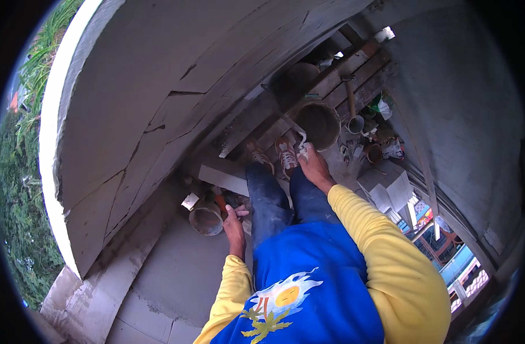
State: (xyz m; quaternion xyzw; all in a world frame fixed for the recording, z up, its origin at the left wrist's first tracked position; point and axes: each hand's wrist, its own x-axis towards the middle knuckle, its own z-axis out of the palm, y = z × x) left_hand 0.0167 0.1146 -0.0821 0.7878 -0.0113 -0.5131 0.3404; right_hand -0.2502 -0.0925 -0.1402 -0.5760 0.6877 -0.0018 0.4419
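Note:
My right hand (314, 166) is closed round the handle of a trowel in front of my knees. The trowel's bent metal neck (302, 136) rises from my fist, and its dim blade points up and left, beside the rim of a round bucket (338, 127) with grey matter inside. Lower down on the left, my left hand (235, 230) has its fingers apart, and I see nothing held in it. Close to its fingertips is an orange-handled tool (220, 199); whether they touch I cannot tell. A smaller bucket (206, 220) stands just left of that hand.
A grey block wall (136, 97) with open joints rises on the left, greenery beyond it. Pale blocks (223, 179) lie by my legs and more blocks (391, 186) at right. A long-handled scoop (355, 124) and planks (357, 77) are farther off. An opening (454, 258) lies lower right.

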